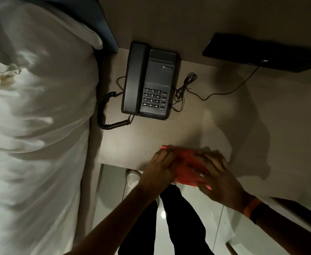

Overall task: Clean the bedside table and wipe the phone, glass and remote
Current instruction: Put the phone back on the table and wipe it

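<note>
A soft red-pink cloth (185, 166) is held at the lower centre of the frame, over the near edge of the pale wood-grain table (197, 126). The left hand (162, 166) is closed on its left end and the right hand (215, 173) is clamped over its right end; the hands are blurred, so finer finger placement cannot be told.

The cloth is judged light and limp, best bunched in one palm. One dark grey corded desk phone (149, 81) is seen at the upper centre of the table, well apart from the cloth. It is judged rigid and moderately heavy, with a loose handset; the body is best steadied while it is wiped, and the coiled cord (105, 115) avoided.

One cloth and one phone are counted. No glass or remote is seen.
</note>
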The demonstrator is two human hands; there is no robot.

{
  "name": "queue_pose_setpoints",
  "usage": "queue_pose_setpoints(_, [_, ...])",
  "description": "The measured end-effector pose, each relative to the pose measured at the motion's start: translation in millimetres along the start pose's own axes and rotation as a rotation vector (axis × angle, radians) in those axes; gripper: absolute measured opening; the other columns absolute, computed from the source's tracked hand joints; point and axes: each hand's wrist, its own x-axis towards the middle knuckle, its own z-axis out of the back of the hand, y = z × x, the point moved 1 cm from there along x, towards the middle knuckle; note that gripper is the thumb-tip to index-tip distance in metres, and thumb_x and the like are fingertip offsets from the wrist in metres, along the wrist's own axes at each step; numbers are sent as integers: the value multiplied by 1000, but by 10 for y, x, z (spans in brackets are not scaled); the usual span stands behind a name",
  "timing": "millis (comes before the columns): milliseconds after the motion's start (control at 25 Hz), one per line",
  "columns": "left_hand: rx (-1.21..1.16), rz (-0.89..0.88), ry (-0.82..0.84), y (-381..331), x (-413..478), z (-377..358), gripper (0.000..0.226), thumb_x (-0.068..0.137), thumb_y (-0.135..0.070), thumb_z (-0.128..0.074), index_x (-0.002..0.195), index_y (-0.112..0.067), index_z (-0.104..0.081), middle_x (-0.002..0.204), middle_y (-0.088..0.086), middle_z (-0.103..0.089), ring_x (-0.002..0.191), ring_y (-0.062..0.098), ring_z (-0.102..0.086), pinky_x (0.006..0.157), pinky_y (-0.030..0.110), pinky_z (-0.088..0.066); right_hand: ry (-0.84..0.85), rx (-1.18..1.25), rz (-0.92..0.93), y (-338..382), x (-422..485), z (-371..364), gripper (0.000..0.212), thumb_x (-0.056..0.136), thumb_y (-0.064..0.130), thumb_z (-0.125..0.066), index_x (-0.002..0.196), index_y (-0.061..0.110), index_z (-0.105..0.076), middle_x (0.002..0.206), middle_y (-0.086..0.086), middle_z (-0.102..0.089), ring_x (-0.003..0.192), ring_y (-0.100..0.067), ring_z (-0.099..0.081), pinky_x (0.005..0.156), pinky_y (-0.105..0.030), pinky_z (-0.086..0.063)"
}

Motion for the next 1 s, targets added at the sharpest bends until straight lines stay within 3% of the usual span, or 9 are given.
queue_pose_setpoints(120, [50, -96, -44, 23, 78, -40, 39, 82, -29, -67, 118, -13, -70, 133, 10, -63, 127, 31, -52, 101, 42, -54, -41, -57, -9, 38, 61, -131, 32, 103, 33, -43, 120, 26, -70, 144, -6, -53, 126, -36, -53, 103, -51, -42])
queue_pose_setpoints(200, [76, -93, -59, 107, 140, 124, 42, 82, -25, -68, 122, -13, -68, 135, 12, -62, 129, 35, -56, 105, 46, -52, -84, 42, -85, 106, 319, -97, 43, 110, 40, -30, 119, 22, -69, 135, -8, -61, 119, -38, -61, 100, -50, -46])
queue_pose_setpoints(360, [207, -79, -344, 492, 373, 1020, 35, 86, -20, -61, 117, -7, -71, 120, 17, -69, 107, 38, -66, 87, 44, -56, -366, 217, -117, 302, 1292, 508, 29, 93, 23, -58, 114, 9, -72, 124, -15, -66, 112, -31, -57, 98, -43, -49])
queue_pose_setpoints(480, [218, -62, -518, 975, 780, 1903, 35, 89, -21, -56, 117, -5, -70, 122, 19, -67, 110, 39, -63, 94, 46, -52, -481, 272, -222, 439, 2247, 1161, 40, 87, 18, -61, 126, 10, -66, 135, -13, -59, 119, -31, -53, 101, -40, -44])
queue_pose_setpoints(560, [253, 33, -454, 1301, 1069, 2256, 51, 88, -31, -62, 131, -3, -62, 137, 22, -59, 127, 41, -55, 106, 49, -46, -381, 115, -269, 416, 2783, 1366, 58, 89, 24, -62, 146, 19, -51, 154, -6, -46, 136, -31, -45, 110, -51, -34])
queue_pose_setpoints(640, [268, 154, -119, 1511, 1191, 2311, 95, 81, -48, -75, 153, -2, -35, 159, 25, -33, 149, 42, -29, 121, 54, -28, -95, 22, -297, 381, 3074, 1388, 84, 90, 47, -65, 160, 22, -25, 168, -3, -24, 153, -26, -24, 122, -59, -13])
queue_pose_setpoints(720, [303, 221, 168, 1618, 1151, 2193, 135, 68, -63, -81, 160, -4, -1, 169, 19, -1, 156, 36, -1, 127, 51, -5, 126, -45, -269, 339, 3148, 1305, 117, 77, 71, -68, 163, 20, -7, 173, -5, 0, 159, -26, -3, 124, -59, -6])
queue_pose_setpoints(840, [394, 186, 159, 1625, 1010, 1985, 157, 53, -74, -82, 158, -5, 12, 169, 15, 11, 157, 31, 6, 125, 47, 2, 118, -112, -210, 366, 3032, 1119, 151, 51, 84, -75, 162, 16, 2, 172, -10, 10, 159, -29, 7, 123, -63, -9])
queue_pose_setpoints(1000, [481, 162, 73, 1554, 978, 1946, 151, 57, -76, -78, 159, -2, 5, 169, 18, 3, 157, 32, 0, 126, 52, 1, 24, -140, -254, 473, 3012, 1021, 157, 41, 77, -84, 162, 12, -7, 172, -13, 0, 159, -35, -2, 123, -65, -12])
